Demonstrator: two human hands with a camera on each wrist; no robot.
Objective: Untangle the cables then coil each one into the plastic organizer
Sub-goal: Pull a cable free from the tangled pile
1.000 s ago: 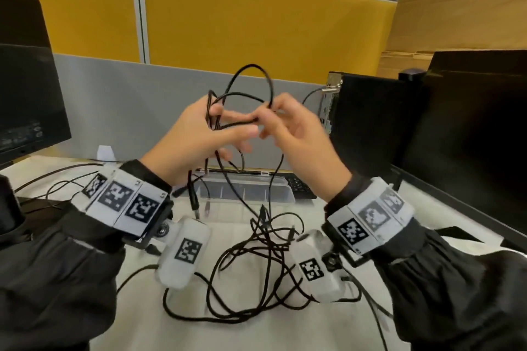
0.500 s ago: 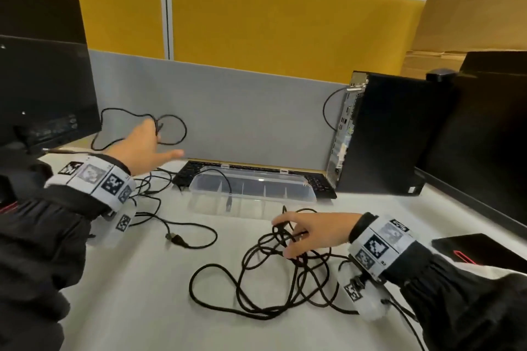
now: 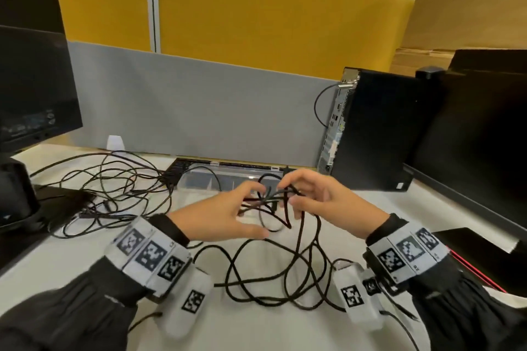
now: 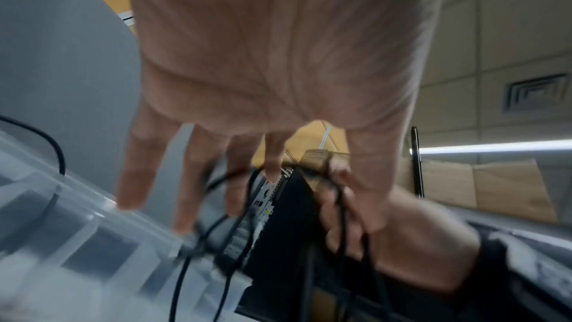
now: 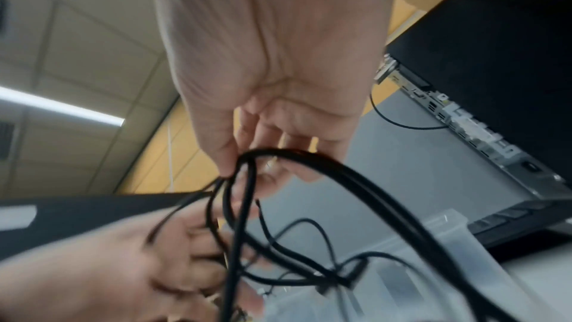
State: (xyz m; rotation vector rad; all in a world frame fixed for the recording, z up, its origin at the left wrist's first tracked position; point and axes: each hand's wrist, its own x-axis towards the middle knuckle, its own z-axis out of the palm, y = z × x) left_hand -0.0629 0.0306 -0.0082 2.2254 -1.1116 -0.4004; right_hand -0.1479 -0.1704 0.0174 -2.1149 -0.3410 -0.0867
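the right hand [image 3: 322, 202] has its thumb and first finger pinching a bunch of black cable loops [image 3: 273, 199], w/ the other fingers bent a bit and spread apart; in the right wrist view the thumb tip [image 5: 223, 165] sits right on the cables [image 5: 325, 165] where they bend over. the left hand [image 3: 219, 216] is just beside it, palm down, fingers long and spread, poked in among the same loops, thumb out flat near the table; the left wrist view is blurry but shows the fingers [image 4: 136, 175] straight and apart w/ cable strands [image 4: 216, 224] running between them, and i can't tell if any finger really grips one. both hands are held up a little over the white table [image 3: 85, 273]. from the hands the black cable hangs down and lies in big loose loops [image 3: 273, 271] on the table, close to the person, between the 2 wrists. behind the hands is the clear plastic organizer [image 3: 199, 182], lid open, w/ one thin cable end dipping into it. a 2nd messy pile of thin black cables [image 3: 114, 188] lies on the left part of the table, well apart from the hands. a keyboard [image 3: 178, 168] sits behind the organizer, a black pc box [image 3: 379, 128] stands at the back right, and there are dark screens on the left [image 3: 31, 80] and right [image 3: 484, 128].
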